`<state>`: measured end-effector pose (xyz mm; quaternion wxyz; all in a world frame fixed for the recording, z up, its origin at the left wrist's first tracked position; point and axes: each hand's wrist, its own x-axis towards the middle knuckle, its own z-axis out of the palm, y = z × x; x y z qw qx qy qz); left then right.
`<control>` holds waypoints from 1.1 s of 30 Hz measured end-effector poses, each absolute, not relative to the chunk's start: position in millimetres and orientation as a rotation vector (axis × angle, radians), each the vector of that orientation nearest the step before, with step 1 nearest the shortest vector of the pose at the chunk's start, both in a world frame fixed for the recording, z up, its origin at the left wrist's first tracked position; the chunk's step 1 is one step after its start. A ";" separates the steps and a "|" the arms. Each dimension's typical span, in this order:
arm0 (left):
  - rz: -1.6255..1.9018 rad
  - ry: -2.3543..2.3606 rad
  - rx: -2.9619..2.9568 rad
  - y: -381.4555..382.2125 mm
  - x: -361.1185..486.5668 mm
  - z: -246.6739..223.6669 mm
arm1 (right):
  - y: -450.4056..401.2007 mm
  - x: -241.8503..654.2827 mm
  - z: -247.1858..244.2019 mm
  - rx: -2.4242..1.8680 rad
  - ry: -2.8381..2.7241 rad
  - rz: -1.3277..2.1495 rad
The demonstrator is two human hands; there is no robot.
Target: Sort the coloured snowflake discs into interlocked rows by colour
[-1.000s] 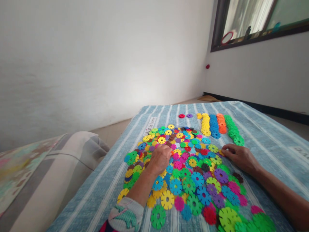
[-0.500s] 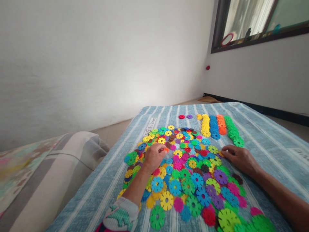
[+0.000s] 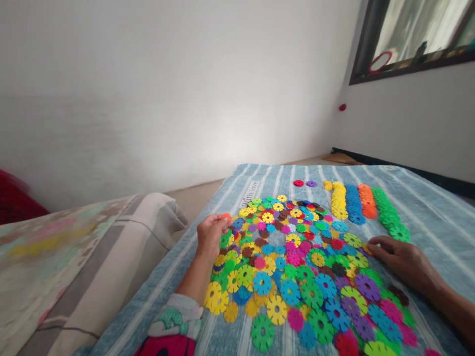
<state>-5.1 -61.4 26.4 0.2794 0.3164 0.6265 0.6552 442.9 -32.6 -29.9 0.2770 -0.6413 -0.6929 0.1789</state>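
My left hand (image 3: pixel 211 234) pinches an orange notched plastic disc (image 3: pixel 226 217) above the left edge of a wide spread of such discs. My right hand (image 3: pixel 403 256) is at the spread's right edge, thumb and fingers closed on a yellow-orange disc (image 3: pixel 367 248). Between the hands lie many flower-like discs, among them a blue disc (image 3: pixel 262 283), a purple disc (image 3: pixel 367 287) and a green disc (image 3: pixel 263 333). Behind them, overlapping rows stand sorted by colour: a yellow row (image 3: pixel 339 200), a blue row (image 3: pixel 355 204), an orange row (image 3: pixel 366 200) and a green row (image 3: pixel 389 213).
A single red disc (image 3: pixel 299 183) and a purple disc (image 3: pixel 311 184) lie left of the rows. The striped blue cloth (image 3: pixel 148 301) covers the surface. To the left is a bundle of bedding (image 3: pixel 122 247). A wall (image 3: pixel 166 99) and a window frame (image 3: pixel 359 64) rise behind.
My left hand has moved left with the orange disc, from over the pile to its left edge. My right hand stays at the right edge. The view has turned left.
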 end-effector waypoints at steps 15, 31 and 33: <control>1.854 1.694 0.851 -59.4 -7.6 8.5 | -35.5 445.2 -33.8 -1.817 -1.835 0.431; 1.823 1.818 0.903 -52.1 -12.4 4.9 | -76.4 403.5 -6.2 -1.466 -2.101 0.609; 1.812 1.816 0.911 -50.6 -13.2 5.0 | -81.8 389.9 0.8 -1.418 -2.200 0.528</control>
